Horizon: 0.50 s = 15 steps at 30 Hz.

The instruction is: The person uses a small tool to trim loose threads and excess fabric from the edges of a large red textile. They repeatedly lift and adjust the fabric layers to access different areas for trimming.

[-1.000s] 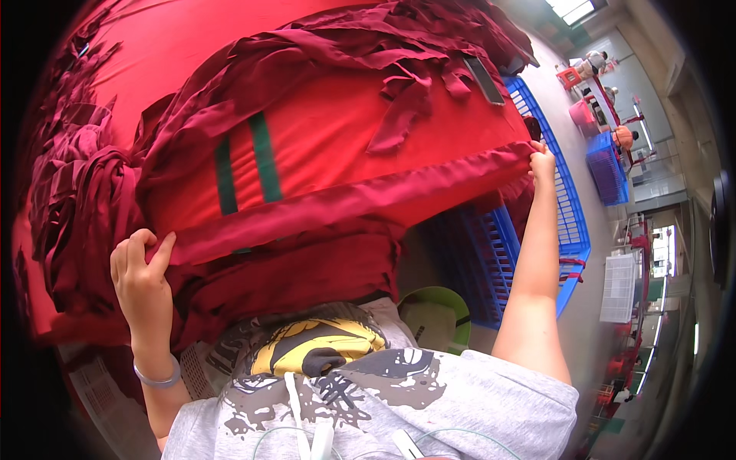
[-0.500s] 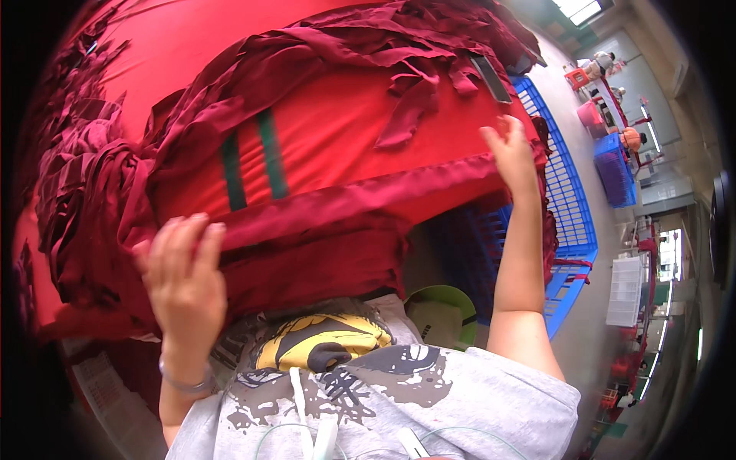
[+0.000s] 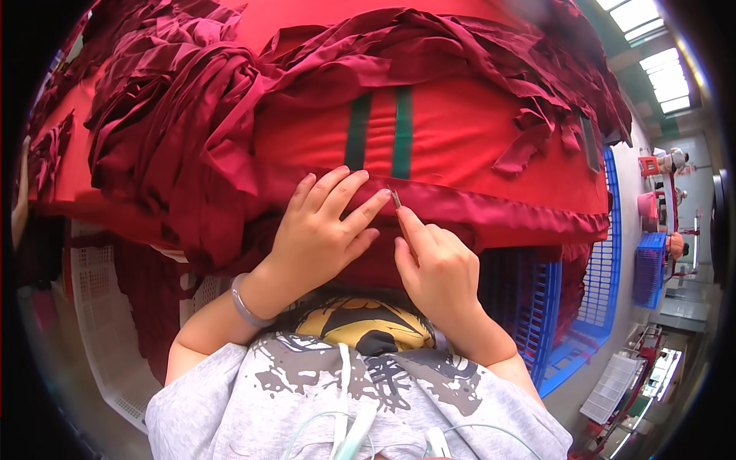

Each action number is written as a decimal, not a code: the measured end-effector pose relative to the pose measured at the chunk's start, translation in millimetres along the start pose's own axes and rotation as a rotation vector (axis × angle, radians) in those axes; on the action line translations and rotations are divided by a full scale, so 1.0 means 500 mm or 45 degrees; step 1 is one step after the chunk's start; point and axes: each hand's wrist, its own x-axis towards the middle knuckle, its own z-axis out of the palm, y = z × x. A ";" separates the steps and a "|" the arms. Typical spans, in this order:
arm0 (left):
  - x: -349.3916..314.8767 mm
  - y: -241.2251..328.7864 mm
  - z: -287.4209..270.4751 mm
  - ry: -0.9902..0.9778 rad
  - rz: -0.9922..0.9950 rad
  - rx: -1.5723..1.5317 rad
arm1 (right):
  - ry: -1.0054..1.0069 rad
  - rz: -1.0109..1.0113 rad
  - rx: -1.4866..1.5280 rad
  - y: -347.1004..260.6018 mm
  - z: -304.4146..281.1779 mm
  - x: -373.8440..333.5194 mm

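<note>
A maroon satin strip [image 3: 483,205] runs along the near edge of the red-covered table [image 3: 468,130]. My left hand [image 3: 314,226] rests on it, palm down with fingers spread, its index fingertip close to my right hand. Pinched in my right hand [image 3: 441,268] is a small metal tool [image 3: 395,198] with a narrow tip, which touches or hovers just over the strip; its exact kind is mostly hidden by my fingers. Just beyond my hands, two dark green bands [image 3: 402,134] cross the red cover.
Long maroon fabric strips lie in a heap [image 3: 184,130] at left and arch across the back. A dark flat object [image 3: 589,146] lies at the right end. Blue plastic crates [image 3: 598,284] stand right below, a white crate [image 3: 107,337] at lower left. Another person's arm [image 3: 21,192] shows far left.
My hands have come together from the two ends of the strip to its middle. The small metal tool now shows in my right hand. The view has swung left.
</note>
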 end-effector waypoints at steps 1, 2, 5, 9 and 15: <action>-0.001 0.002 0.004 0.008 -0.004 -0.001 | 0.009 0.001 0.009 0.000 0.002 0.001; -0.002 0.003 0.007 0.015 -0.006 -0.003 | 0.018 0.003 0.019 -0.001 0.005 0.003; -0.004 -0.001 0.016 0.046 0.010 0.045 | 0.111 0.019 0.086 0.006 0.023 0.020; -0.006 -0.002 0.011 0.006 -0.014 0.013 | 0.438 0.185 0.126 0.024 0.034 0.054; -0.008 -0.012 0.008 -0.003 -0.055 -0.119 | 0.223 0.008 0.242 -0.003 0.013 0.031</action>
